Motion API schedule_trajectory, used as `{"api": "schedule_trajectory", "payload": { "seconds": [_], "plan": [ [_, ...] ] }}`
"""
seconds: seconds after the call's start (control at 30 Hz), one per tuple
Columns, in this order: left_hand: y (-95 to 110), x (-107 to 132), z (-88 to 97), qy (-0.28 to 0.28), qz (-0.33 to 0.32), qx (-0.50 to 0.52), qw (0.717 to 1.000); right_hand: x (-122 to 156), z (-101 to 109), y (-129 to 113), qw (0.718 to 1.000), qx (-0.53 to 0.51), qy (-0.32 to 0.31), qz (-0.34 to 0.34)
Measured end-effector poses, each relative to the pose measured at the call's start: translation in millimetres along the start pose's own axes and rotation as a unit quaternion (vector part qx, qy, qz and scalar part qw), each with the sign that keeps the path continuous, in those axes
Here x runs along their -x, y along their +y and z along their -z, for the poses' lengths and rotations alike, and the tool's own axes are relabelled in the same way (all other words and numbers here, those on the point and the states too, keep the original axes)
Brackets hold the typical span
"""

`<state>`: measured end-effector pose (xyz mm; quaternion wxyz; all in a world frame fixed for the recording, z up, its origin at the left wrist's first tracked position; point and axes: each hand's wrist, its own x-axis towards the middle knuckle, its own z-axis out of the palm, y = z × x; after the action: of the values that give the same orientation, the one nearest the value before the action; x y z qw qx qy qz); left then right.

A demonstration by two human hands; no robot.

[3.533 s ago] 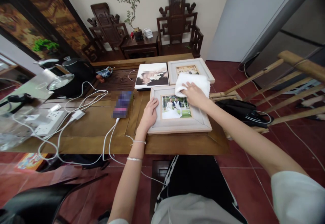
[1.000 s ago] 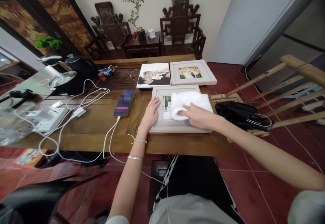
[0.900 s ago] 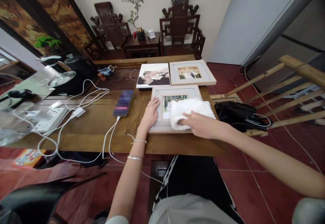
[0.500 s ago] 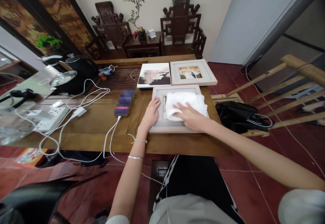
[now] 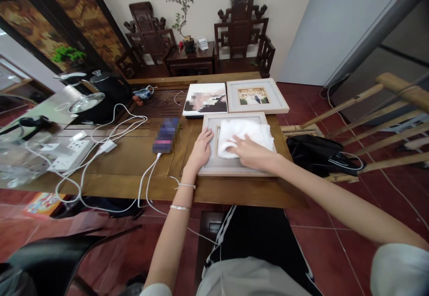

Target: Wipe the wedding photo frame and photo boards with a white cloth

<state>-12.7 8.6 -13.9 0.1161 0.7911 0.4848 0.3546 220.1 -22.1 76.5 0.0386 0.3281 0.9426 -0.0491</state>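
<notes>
A light wooden picture frame [image 5: 239,168] lies flat near the table's front edge. My left hand [image 5: 201,148] rests on its left side, fingers stretched out along the rim. On the frame's glass is a folded white cloth [image 5: 251,133], which covers most of the picture inside. My right hand [image 5: 251,153] presses down on this cloth with its fingers sunk into the fabric, gripping it. Behind them lie a second framed picture [image 5: 253,96] at the right and a white-edged picture panel [image 5: 206,99] at the left.
A phone [image 5: 166,135] with a white charging cable lies left of the frame. Further left are tangled cables, a power strip [image 5: 72,155], a glass lid [image 5: 86,102] and a black kettle [image 5: 105,83]. A bamboo rack [image 5: 355,117] with a black bag [image 5: 311,153] stands at the right.
My right hand and the cloth have shifted very slightly on the glass. The left hand keeps its place on the frame; the whole view has moved a little.
</notes>
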Motion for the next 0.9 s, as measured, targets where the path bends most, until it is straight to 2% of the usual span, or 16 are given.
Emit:
{"api": "schedule_trajectory", "payload": {
  "seconds": [0.13,0.27,0.37,0.47,0.67,0.77,0.9],
  "plan": [
    [3,-1,1.9,-0.002,0.008,0.005,1.0,30,14,-38,0.997,-0.04,-0.032,0.055],
    [10,-1,4.5,0.002,0.049,0.048,0.998,29,9,-57,0.997,-0.025,-0.028,0.069],
    [17,1,7.3,0.017,0.094,0.102,0.99,8,-6,-52,0.999,0.005,0.005,0.039],
    [24,2,10.2,0.018,0.093,0.138,0.986,-23,-16,-35,0.999,0.025,0.031,-0.006],
    [30,1,12.8,0.006,0.073,0.133,0.988,-81,-7,3,0.991,0.078,0.079,-0.081],
    [31,1,13.1,0.018,0.071,0.126,0.989,-92,-3,-1,0.987,0.074,0.086,-0.112],
    [32,1,14.7,0.052,0.057,0.131,0.988,-79,-3,-30,0.993,0.034,0.053,-0.098]
  ]
}}
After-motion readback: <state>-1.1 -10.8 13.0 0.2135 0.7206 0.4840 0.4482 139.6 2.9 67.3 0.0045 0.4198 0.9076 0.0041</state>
